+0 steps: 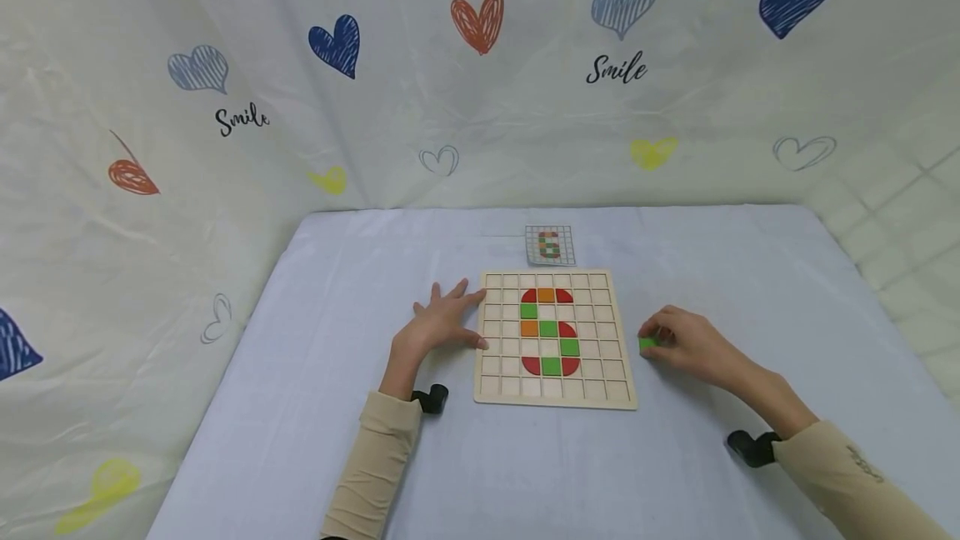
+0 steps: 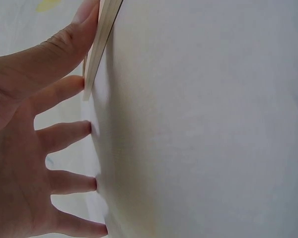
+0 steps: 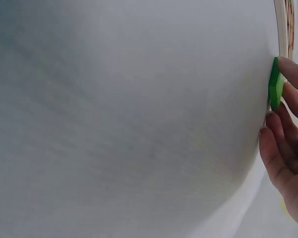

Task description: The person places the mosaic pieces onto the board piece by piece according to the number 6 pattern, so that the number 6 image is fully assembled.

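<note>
A wooden grid board [image 1: 501, 390] lies on the white table, with red rounded tiles and green and orange square tiles set in its middle cells. My left hand [image 1: 438, 325] has its fingers spread, thumb and index fingertips at the board's left edge. In the left wrist view the thumb [image 2: 64, 44] touches the board's side [image 2: 100, 49], while the other fingertips reach down to the cloth. Just right of the board, my right hand [image 1: 693, 344] pinches a green square tile [image 3: 275, 89] between thumb and fingers, low over the table.
A small pattern card [image 1: 551, 246] with a similar coloured figure lies behind the board. White cloth covers the table [image 1: 360, 273]. Behind it hangs a pale curtain [image 1: 525, 107] printed with hearts. Black wrist devices [image 1: 752, 448] are on both forearms.
</note>
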Available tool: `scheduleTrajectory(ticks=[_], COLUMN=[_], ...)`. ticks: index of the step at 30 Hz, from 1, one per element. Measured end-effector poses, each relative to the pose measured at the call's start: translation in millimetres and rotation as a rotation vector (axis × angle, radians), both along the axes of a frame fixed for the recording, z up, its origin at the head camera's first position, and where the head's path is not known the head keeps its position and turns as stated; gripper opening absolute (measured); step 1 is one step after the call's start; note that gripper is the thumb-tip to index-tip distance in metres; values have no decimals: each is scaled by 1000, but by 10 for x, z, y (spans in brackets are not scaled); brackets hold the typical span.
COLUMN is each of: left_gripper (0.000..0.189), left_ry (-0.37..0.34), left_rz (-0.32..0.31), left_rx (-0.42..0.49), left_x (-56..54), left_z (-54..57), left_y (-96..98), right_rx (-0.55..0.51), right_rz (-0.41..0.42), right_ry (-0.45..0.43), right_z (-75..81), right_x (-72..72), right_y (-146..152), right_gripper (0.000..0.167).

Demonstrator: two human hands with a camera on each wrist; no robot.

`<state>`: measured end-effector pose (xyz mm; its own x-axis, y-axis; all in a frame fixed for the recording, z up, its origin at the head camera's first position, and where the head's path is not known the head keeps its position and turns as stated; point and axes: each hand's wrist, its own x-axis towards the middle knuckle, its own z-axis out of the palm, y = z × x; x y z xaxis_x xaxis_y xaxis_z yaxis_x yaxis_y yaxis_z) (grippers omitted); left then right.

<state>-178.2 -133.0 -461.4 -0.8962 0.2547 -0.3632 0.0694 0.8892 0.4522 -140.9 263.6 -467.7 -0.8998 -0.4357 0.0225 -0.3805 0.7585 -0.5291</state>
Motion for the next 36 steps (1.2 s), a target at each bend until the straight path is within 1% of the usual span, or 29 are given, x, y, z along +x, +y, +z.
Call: scheduleTrajectory(ticks=[4, 7, 16, 19, 22, 25, 28, 33, 36], left_gripper=[95, 94, 94, 94, 94, 94, 94, 94, 95], left_ry=[-2, -1, -2, -6, -3, -2, -2, -4, -3], left_rz=[3, 5, 4, 3, 1, 0, -2, -5, -7], left_rx=[-2, -5, -7, -5, -8, -12, -13, -8, -6], left_x=[8, 13, 14, 13, 10, 6, 2, 3, 4], left_z=[12, 21, 24, 28, 32, 34, 32, 19, 12], left_y=[2, 3, 5, 4, 3, 0, 2, 7, 9], right_rx=[-18, -26, -31, -37, -54, -75, -91, -111, -126], right_rz=[2, 19, 47, 35, 9, -9, -27, -37, -19], right_ry=[-12, -1, 39, 10, -42, -87, -114, -116, -114], right_z=[9, 6, -16, -1, 13, 23, 28, 44, 65], right_x=[-1, 3, 0, -1, -5, -7, -3, -1, -6], right_y=[-17, -30, -32, -17, -6, -17, -43, -77, -104], right_gripper=[24, 26, 20, 17, 16, 20, 26, 33, 35])
